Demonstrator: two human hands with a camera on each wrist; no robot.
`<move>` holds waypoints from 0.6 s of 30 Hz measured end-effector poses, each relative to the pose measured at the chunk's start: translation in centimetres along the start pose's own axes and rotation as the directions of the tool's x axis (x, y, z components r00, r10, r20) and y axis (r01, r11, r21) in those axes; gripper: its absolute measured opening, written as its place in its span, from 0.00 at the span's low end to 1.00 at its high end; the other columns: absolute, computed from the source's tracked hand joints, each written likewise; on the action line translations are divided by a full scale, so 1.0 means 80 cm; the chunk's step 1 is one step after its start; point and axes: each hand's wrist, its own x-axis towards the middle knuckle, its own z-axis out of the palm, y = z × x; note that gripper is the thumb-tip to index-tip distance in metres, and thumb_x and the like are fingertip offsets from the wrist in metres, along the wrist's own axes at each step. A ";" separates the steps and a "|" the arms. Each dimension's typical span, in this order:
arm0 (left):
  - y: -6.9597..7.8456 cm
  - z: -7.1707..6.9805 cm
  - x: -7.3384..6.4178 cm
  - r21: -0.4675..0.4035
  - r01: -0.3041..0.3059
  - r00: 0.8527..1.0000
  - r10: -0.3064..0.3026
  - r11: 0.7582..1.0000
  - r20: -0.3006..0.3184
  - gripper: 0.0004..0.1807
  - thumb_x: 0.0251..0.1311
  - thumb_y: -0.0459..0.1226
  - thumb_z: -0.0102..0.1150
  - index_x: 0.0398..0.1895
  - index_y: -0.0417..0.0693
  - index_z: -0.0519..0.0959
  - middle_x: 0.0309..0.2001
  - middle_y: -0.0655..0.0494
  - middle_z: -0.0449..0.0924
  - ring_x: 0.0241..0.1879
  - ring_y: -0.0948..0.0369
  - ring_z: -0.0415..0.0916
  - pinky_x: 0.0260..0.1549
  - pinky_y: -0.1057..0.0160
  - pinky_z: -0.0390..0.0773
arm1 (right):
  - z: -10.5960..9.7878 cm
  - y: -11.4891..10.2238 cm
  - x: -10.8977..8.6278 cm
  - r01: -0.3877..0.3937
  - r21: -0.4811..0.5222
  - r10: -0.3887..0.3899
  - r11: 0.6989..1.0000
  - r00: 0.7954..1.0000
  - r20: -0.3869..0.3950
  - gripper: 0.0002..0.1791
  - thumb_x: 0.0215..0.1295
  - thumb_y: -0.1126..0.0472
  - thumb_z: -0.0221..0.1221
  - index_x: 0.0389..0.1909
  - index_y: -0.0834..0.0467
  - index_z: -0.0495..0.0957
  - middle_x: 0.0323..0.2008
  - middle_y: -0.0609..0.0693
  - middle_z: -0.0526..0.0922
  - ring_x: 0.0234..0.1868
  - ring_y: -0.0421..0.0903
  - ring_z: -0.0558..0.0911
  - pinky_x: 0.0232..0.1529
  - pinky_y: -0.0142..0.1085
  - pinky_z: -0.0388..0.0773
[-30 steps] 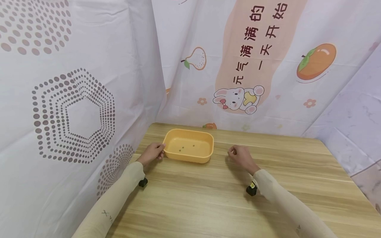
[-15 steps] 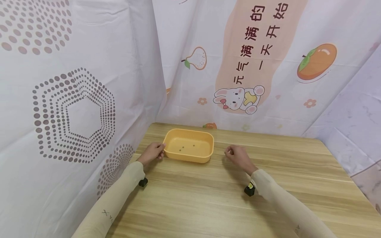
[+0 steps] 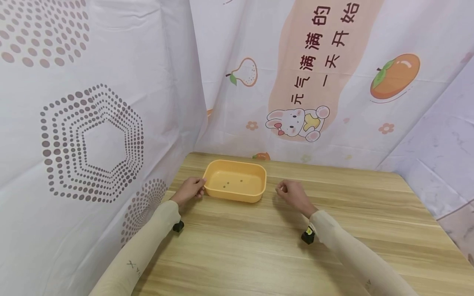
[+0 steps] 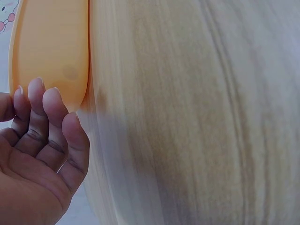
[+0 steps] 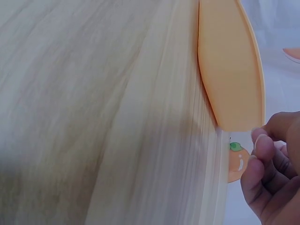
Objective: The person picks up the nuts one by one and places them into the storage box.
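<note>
A yellow plastic basin (image 3: pixel 235 181), shallow with rounded corners, sits upright near the table's back edge in the head view. Three small dark spots mark its floor. At its left end my left hand (image 3: pixel 189 189) pinches the rim; the left wrist view shows fingertips against the outer wall of the basin (image 4: pixel 51 42). My right hand (image 3: pixel 294 194) is a short way right of the basin, apart from it. Its fingers (image 5: pixel 262 149) are loosely curled, the thumb close to the index fingertip, and nothing is visible between them.
The wood-grain table (image 3: pixel 237 246) runs toward me and to the right. A dotted white curtain (image 3: pixel 111 144) stands close along the left, and a printed cloth (image 3: pixel 237 119) hangs behind the table. Each sleeve has a small black wrist camera (image 3: pixel 308 236).
My right hand has moved slightly left, nearer to the basin. The left hand and the basin have stayed where they were.
</note>
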 end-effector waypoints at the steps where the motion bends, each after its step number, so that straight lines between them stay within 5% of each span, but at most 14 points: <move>1: 0.000 0.000 0.000 0.002 0.000 1.000 0.000 1.000 0.000 0.20 0.81 0.46 0.48 0.38 0.38 0.78 0.31 0.48 0.78 0.28 0.59 0.75 0.29 0.64 0.80 | 0.000 -0.001 0.000 0.002 0.005 -0.002 1.000 1.000 0.002 0.06 0.72 0.61 0.60 0.39 0.60 0.84 0.22 0.44 0.79 0.20 0.40 0.74 0.22 0.34 0.72; 18: -0.004 0.000 0.001 0.013 -0.013 1.000 0.013 1.000 0.000 0.20 0.81 0.46 0.48 0.39 0.38 0.78 0.30 0.49 0.79 0.27 0.60 0.76 0.27 0.65 0.79 | 0.007 -0.022 0.003 -0.003 0.034 0.002 0.999 1.000 0.031 0.06 0.73 0.61 0.62 0.40 0.59 0.83 0.22 0.44 0.79 0.21 0.40 0.75 0.21 0.34 0.73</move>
